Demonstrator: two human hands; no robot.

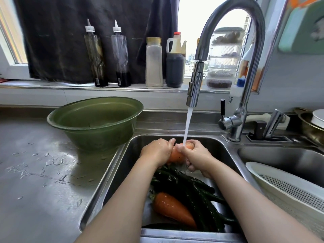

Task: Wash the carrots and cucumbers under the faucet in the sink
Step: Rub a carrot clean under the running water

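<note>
Water runs from the chrome faucet (195, 85) onto an orange carrot (176, 156) that I hold over the steel sink (112, 176). My left hand (157, 151) grips its lower part and my right hand (196, 156) wraps its upper end, right under the stream. Below my forearms a second carrot (172, 208) lies on the sink floor beside several dark green cucumbers (194, 192), all wet.
A green bowl (95, 121) stands on the wet counter (35, 172) left of the sink. A white perforated colander (287, 192) sits in the right basin. Bottles and jars line the windowsill behind. The faucet handle (223, 118) and a knife block stand at right.
</note>
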